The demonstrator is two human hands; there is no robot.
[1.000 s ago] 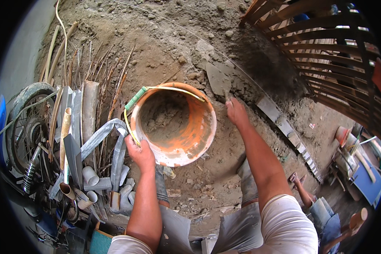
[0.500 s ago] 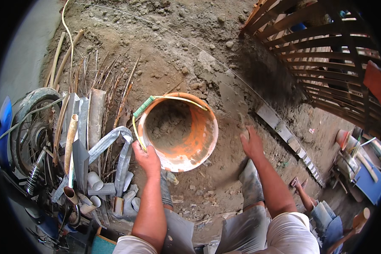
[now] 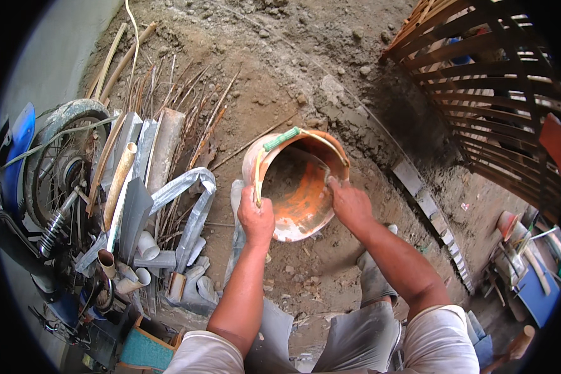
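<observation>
An orange bucket (image 3: 305, 215), smeared with grey mortar, hangs tilted in front of me with its mouth toward me. My left hand (image 3: 257, 215) is closed on its left rim, beside the wire handle with a green grip (image 3: 282, 139). The handle lies over the far rim. My right hand (image 3: 353, 202) is closed at the right rim, its thumb side reaching into the mouth. Something narrow and greyish shows by those fingers, too small to name. Dark shadow and grey residue cover the bucket's inside.
At left stand a motorcycle wheel (image 3: 59, 159), metal channels (image 3: 187, 193), pipes (image 3: 119, 184) and thin sticks (image 3: 212, 128). A slatted wooden screen (image 3: 492, 93) rises at upper right. A row of blocks (image 3: 433, 215) edges the rough soil; a blue panel (image 3: 542, 283) leans far right.
The bucket has moved right in view and tilted, its mouth turned more toward me. My right hand, earlier apart from it with something blurred in the fingers, has come to its right rim.
</observation>
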